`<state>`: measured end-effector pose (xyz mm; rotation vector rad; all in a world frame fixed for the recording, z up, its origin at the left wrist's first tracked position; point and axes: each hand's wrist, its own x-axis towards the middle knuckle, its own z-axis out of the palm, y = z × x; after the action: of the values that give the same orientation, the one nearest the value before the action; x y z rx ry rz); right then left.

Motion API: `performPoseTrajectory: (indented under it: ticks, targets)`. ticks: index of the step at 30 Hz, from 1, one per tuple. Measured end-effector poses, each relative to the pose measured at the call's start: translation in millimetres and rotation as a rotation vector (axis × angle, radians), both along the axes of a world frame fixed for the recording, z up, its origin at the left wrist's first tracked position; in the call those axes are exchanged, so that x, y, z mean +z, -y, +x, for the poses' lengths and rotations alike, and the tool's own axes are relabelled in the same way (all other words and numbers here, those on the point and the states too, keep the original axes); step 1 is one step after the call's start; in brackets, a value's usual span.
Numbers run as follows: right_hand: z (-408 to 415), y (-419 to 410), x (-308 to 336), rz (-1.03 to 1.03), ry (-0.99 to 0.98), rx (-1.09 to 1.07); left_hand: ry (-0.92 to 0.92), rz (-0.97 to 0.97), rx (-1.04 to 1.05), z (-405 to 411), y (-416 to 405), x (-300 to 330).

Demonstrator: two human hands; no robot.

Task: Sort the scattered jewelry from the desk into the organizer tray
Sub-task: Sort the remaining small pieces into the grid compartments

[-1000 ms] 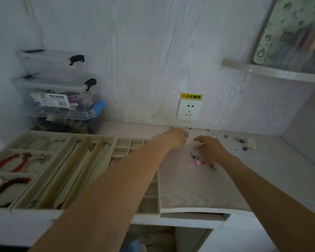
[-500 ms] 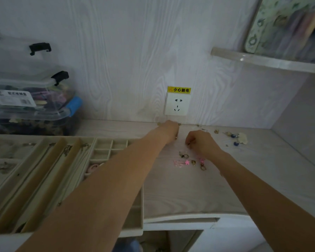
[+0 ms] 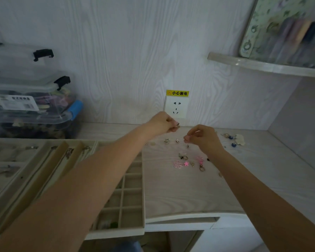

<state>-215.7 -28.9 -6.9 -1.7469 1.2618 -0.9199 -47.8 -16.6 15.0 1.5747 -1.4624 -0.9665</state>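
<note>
While the organizer tray [image 3: 133,222] sits nearest, at the desk's left front, the loose jewelry [image 3: 186,161] lies scattered farther back beside it. Beyond that, the left hand [image 3: 161,123] pinches a small metal piece [image 3: 178,126]; the right hand [image 3: 204,138] pinches something too small to identify. Both loads must travel leftward and nearer; the left hand seems closer to the tray.

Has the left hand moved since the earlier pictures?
Yes. The left hand, earlier down on the desk below the wall socket, is now raised, level with the socket's lower edge, pinching a small piece.
</note>
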Motion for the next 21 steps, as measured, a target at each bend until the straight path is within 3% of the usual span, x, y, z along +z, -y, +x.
performPoseTrajectory:
  ticks: [3,8,13,21]
  targets:
    - [7,-22,16,0.288,0.399,0.064,-0.363,0.043,-0.016,7,-37,24]
    - [23,-53,37,0.507,0.575,0.203,-0.579,0.050,0.027,21,-92,39]
    - [41,-84,45,0.354,0.444,0.357,-0.530,0.030,0.097,26,-135,39]
    - [66,-116,43,0.022,0.093,0.304,-0.440,0.084,0.170,43,-171,32]
